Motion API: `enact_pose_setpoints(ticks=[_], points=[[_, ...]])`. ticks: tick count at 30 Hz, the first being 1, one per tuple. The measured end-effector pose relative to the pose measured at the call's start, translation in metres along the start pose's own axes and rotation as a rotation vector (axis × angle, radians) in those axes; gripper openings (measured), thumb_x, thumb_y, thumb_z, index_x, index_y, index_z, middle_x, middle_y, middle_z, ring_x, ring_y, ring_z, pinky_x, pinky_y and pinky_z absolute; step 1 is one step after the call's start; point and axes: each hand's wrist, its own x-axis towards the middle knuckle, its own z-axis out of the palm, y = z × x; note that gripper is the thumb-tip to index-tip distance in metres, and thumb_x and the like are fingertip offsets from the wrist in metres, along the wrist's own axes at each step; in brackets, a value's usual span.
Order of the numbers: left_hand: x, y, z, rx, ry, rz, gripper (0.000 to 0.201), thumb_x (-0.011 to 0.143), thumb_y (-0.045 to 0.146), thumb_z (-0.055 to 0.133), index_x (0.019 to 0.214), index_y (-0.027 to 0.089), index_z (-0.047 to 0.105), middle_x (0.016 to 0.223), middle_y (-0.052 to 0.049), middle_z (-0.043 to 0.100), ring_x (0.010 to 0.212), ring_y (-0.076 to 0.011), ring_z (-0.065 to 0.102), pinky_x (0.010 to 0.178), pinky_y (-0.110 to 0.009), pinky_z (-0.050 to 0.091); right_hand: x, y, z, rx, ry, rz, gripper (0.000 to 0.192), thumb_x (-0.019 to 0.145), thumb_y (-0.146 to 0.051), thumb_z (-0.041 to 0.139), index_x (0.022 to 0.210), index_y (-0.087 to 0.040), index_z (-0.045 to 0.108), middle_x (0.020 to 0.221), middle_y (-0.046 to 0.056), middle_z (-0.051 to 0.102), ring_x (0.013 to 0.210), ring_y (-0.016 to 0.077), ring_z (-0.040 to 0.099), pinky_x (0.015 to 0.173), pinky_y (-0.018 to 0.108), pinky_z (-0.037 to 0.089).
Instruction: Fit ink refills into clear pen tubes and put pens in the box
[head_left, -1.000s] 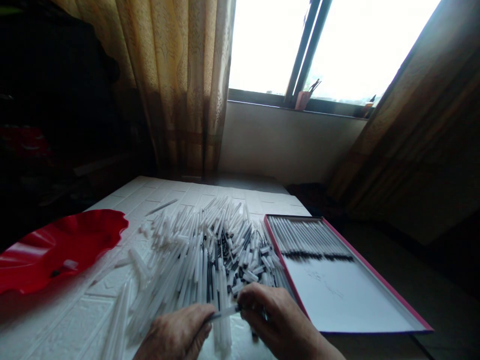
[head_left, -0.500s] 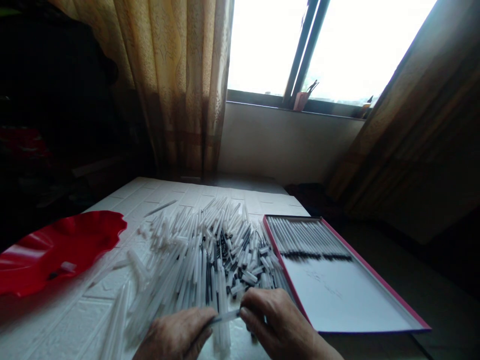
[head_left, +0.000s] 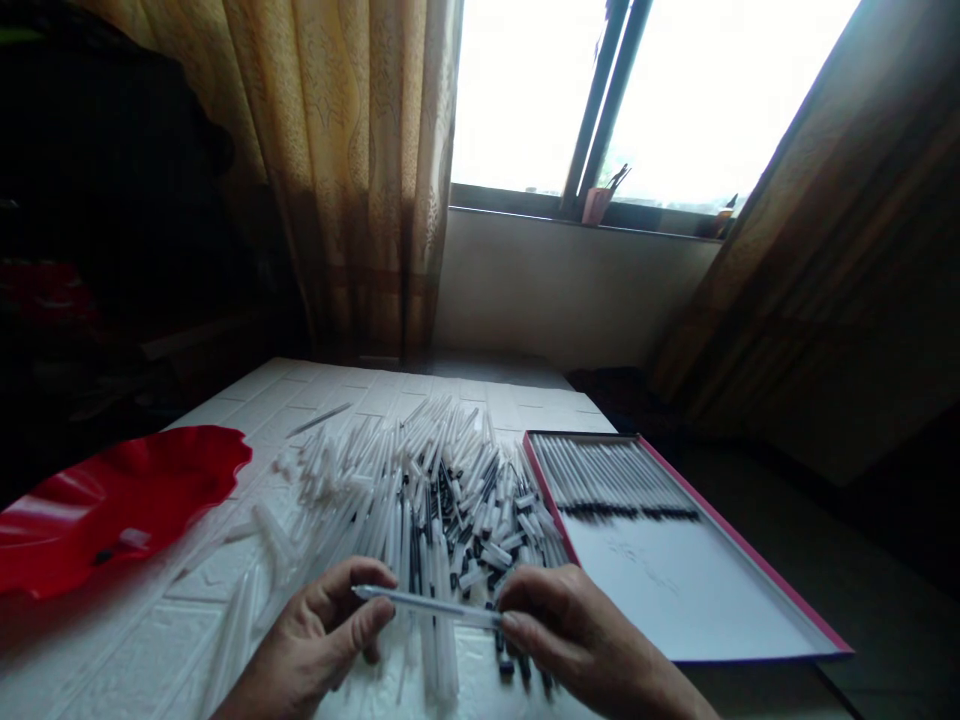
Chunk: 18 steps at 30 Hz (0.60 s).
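Note:
A slim clear pen (head_left: 442, 605) lies almost level between my hands, its pointed end to the left. My left hand (head_left: 319, 635) has its thumb and forefinger on either side of the pointed end, closed lightly on it. My right hand (head_left: 581, 630) pinches the other end between thumb and bent forefinger. Beyond and below them, a loose heap of clear pen barrels (head_left: 375, 510) spreads over the table. Short pen caps (head_left: 495, 555), clear with black ends, lie at the heap's right side. Several dark-ended pieces (head_left: 506, 665) lie by my right hand, partly hidden.
A shallow box (head_left: 645, 620) with pink edges stands at the right, a row of pens (head_left: 619, 475) in its far half. A red wavy-rimmed tray (head_left: 172, 450) sits at the left of the white brick-patterned table (head_left: 517, 395). Curtains (head_left: 352, 200) and a window are behind.
My left hand has shifted left and its fingers have loosened, so the pen's pointed end now shows. My right hand has moved slightly right with the pen's other end.

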Motion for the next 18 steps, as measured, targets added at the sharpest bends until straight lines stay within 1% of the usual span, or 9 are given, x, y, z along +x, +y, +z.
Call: enact_pose_setpoints(ticks=[2, 5, 8, 11, 13, 14, 15, 16, 18], points=[[0.002, -0.001, 0.002, -0.150, 0.000, -0.098, 0.046, 0.068, 0.060, 0.082, 0.089, 0.021, 0.071, 0.046, 0.007, 0.057, 0.035, -0.0041, 0.038, 0.034, -0.011, 0.026, 0.001, -0.003, 0.008, 0.050, -0.075, 0.014, 0.012, 0.083, -0.018, 0.058, 0.074, -0.016, 0.066, 0.061, -0.002, 0.061, 0.054, 0.0097, 0.054, 0.052, 0.018, 0.039], [0.000, 0.001, 0.007, -0.241, -0.009, -0.141, 0.049, 0.064, 0.062, 0.084, 0.088, 0.020, 0.074, 0.045, 0.006, 0.056, 0.036, -0.0043, 0.038, 0.035, -0.012, 0.027, 0.004, -0.007, 0.023, 0.056, -0.160, -0.007, 0.011, 0.080, -0.013, 0.060, 0.077, -0.017, 0.070, 0.063, -0.003, 0.064, 0.054, 0.0085, 0.055, 0.052, 0.016, 0.038], [-0.006, 0.006, 0.014, -0.217, -0.086, -0.128, 0.049, 0.066, 0.063, 0.082, 0.090, 0.021, 0.077, 0.056, 0.003, 0.066, 0.042, -0.0057, 0.048, 0.042, -0.014, 0.037, 0.010, -0.007, 0.040, 0.012, -0.189, -0.041, 0.009, 0.079, -0.015, 0.064, 0.082, -0.017, 0.073, 0.066, -0.002, 0.064, 0.058, 0.0093, 0.056, 0.053, 0.016, 0.038], [-0.012, 0.011, 0.022, -0.209, -0.125, -0.131, 0.048, 0.068, 0.065, 0.080, 0.084, 0.020, 0.076, 0.075, -0.002, 0.074, 0.060, -0.0119, 0.063, 0.056, -0.019, 0.050, 0.015, -0.002, 0.054, -0.139, -0.246, -0.023, 0.008, 0.077, -0.019, 0.069, 0.078, -0.016, 0.076, 0.060, -0.002, 0.061, 0.056, 0.0104, 0.055, 0.049, 0.018, 0.032], [-0.013, 0.011, 0.025, -0.270, -0.113, -0.197, 0.052, 0.063, 0.069, 0.080, 0.081, 0.020, 0.071, 0.072, -0.001, 0.072, 0.063, -0.0157, 0.067, 0.057, -0.022, 0.052, 0.016, 0.003, 0.059, -0.177, -0.270, -0.035, 0.009, 0.078, -0.021, 0.069, 0.079, -0.017, 0.077, 0.059, -0.001, 0.064, 0.056, 0.0112, 0.057, 0.049, 0.019, 0.032], [-0.013, 0.010, 0.027, -0.304, -0.097, -0.235, 0.056, 0.061, 0.071, 0.079, 0.080, 0.020, 0.068, 0.064, 0.001, 0.068, 0.056, -0.0151, 0.066, 0.051, -0.021, 0.050, 0.016, 0.006, 0.059, -0.171, -0.259, -0.058, 0.010, 0.079, -0.020, 0.068, 0.081, -0.017, 0.077, 0.062, -0.001, 0.067, 0.058, 0.0115, 0.059, 0.050, 0.018, 0.034], [-0.012, 0.009, 0.027, -0.330, -0.075, -0.268, 0.059, 0.059, 0.074, 0.078, 0.080, 0.021, 0.065, 0.057, 0.004, 0.062, 0.046, -0.0121, 0.060, 0.044, -0.019, 0.045, 0.015, 0.007, 0.058, -0.162, -0.237, -0.082, 0.012, 0.079, -0.019, 0.068, 0.085, -0.018, 0.077, 0.066, 0.000, 0.070, 0.060, 0.0117, 0.062, 0.053, 0.018, 0.036], [-0.011, 0.008, 0.027, -0.339, -0.049, -0.291, 0.062, 0.058, 0.076, 0.077, 0.080, 0.021, 0.063, 0.051, 0.007, 0.055, 0.037, -0.0078, 0.049, 0.037, -0.016, 0.038, 0.015, 0.009, 0.056, -0.156, -0.208, -0.094, 0.013, 0.080, -0.018, 0.066, 0.088, -0.018, 0.077, 0.070, 0.001, 0.072, 0.062, 0.0119, 0.063, 0.055, 0.018, 0.038], [-0.011, 0.005, 0.027, -0.331, -0.013, -0.299, 0.065, 0.057, 0.079, 0.075, 0.079, 0.019, 0.062, 0.046, 0.012, 0.040, 0.033, -0.0020, 0.027, 0.033, -0.012, 0.023, 0.014, 0.010, 0.051, -0.181, -0.168, -0.070, 0.013, 0.081, -0.016, 0.065, 0.088, -0.017, 0.076, 0.072, 0.003, 0.074, 0.062, 0.0125, 0.066, 0.055, 0.017, 0.041]])
